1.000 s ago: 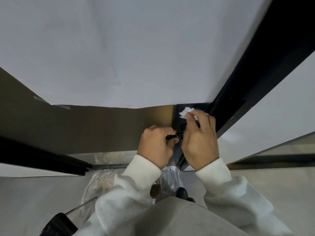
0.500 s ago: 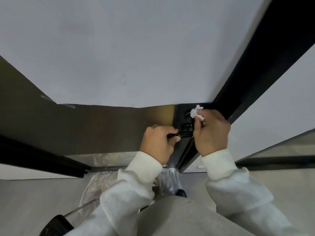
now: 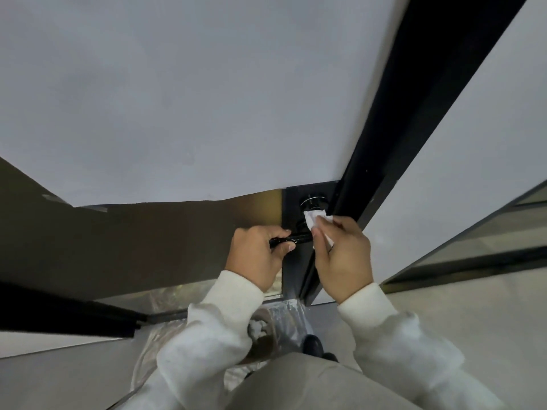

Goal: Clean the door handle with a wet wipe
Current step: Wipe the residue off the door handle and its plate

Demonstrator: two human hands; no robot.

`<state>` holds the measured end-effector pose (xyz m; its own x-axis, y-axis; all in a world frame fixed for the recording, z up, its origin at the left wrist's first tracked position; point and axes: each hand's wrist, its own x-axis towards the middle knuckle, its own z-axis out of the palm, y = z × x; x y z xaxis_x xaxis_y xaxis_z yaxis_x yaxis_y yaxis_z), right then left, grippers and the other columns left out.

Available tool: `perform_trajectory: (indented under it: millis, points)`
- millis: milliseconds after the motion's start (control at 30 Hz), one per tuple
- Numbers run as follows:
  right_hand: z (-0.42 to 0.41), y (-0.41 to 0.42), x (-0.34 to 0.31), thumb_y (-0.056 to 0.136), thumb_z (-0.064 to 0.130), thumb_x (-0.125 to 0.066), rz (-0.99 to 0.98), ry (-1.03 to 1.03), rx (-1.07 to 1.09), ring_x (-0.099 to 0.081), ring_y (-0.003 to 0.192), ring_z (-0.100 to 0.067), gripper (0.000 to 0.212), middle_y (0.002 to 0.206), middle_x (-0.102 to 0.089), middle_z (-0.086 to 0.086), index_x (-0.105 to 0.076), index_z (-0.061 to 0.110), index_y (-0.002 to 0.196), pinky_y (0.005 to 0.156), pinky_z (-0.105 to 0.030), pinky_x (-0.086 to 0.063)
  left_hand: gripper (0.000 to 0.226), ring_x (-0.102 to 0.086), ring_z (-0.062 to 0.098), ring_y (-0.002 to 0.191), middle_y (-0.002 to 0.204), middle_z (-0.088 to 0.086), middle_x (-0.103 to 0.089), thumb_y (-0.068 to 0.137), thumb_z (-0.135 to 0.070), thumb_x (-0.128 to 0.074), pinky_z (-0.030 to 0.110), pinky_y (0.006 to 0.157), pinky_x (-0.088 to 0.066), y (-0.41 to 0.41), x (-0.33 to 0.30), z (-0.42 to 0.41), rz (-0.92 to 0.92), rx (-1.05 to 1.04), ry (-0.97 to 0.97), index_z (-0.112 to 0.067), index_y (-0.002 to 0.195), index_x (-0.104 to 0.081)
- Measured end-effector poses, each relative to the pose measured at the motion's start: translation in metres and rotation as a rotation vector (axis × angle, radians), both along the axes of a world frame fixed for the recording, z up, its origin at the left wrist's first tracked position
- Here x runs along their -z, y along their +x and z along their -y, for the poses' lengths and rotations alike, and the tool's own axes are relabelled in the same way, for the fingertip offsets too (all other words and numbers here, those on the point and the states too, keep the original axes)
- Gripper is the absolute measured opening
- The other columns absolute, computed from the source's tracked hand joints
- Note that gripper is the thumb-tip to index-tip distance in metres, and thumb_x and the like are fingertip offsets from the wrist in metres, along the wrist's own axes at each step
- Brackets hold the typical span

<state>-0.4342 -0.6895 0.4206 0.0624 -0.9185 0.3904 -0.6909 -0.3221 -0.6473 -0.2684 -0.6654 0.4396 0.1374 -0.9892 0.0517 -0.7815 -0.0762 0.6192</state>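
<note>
While the left hand (image 3: 256,257) grips the door handle (image 3: 296,239), the right hand (image 3: 343,255) pinches a wet wipe (image 3: 316,219).

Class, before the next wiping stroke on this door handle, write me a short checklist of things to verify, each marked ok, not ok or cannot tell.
1. Left hand steadies the lever of the door handle: ok.
2. Right hand holds the wet wipe: ok.
3. Wipe touches the handle near its base: ok.
4. Round knob above the lever uncovered, reachable: ok.
5. Wipe still moist: cannot tell.
6. Lever already clean under the left hand's fingers: cannot tell.
</note>
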Motion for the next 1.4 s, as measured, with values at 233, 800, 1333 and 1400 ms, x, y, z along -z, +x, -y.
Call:
perform_trajectory:
  millis: [233,800,1333,1400]
  points:
    - [0.002,0.022,0.007,0.099,0.021,-0.06,1.365,0.739,0.305,-0.073,0.093,-0.028,0.019,0.092,-0.076,-0.012,-0.074,0.009,0.103,0.093,-0.048,-0.057,0.021,-0.052,0.0,0.087,0.109,-0.012,-0.077,0.09,-0.035,-0.074,-0.013,0.078,-0.013,-0.003,-0.004,-0.003,-0.03,-0.018,-0.009,-0.027,0.108,-0.079]
    - [0.022,0.03,-0.001,0.1,0.059,-0.038,1.702,1.258,0.088,-0.064,0.092,-0.03,0.059,0.103,-0.072,-0.017,-0.065,0.006,0.102,0.071,-0.035,-0.046,0.017,-0.068,0.01,0.096,0.101,-0.012,-0.078,0.086,-0.028,-0.079,-0.008,0.086,-0.023,-0.004,-0.007,-0.006,-0.038,-0.067,-0.017,-0.026,0.103,-0.08]
    - [-0.008,-0.042,0.003,0.095,0.022,-0.062,0.464,0.433,-0.105,-0.06,0.071,-0.017,0.019,0.078,-0.06,-0.003,-0.07,0.014,0.08,0.073,-0.038,-0.053,0.007,-0.066,0.008,0.057,0.069,-0.007,-0.074,0.087,-0.028,-0.076,0.02,0.06,-0.054,0.029,0.023,-0.028,-0.547,-0.297,-0.122,-0.029,0.094,-0.077]
    - [-0.005,-0.047,-0.006,0.094,0.018,-0.063,0.183,0.094,-0.145,-0.059,0.075,-0.01,0.022,0.093,-0.061,-0.003,-0.075,0.011,0.111,0.076,-0.024,-0.051,0.011,-0.062,0.01,0.054,0.066,-0.001,-0.072,0.089,-0.027,-0.071,0.021,0.058,-0.052,0.03,0.026,-0.031,-0.571,-0.321,-0.112,-0.02,0.095,-0.076]
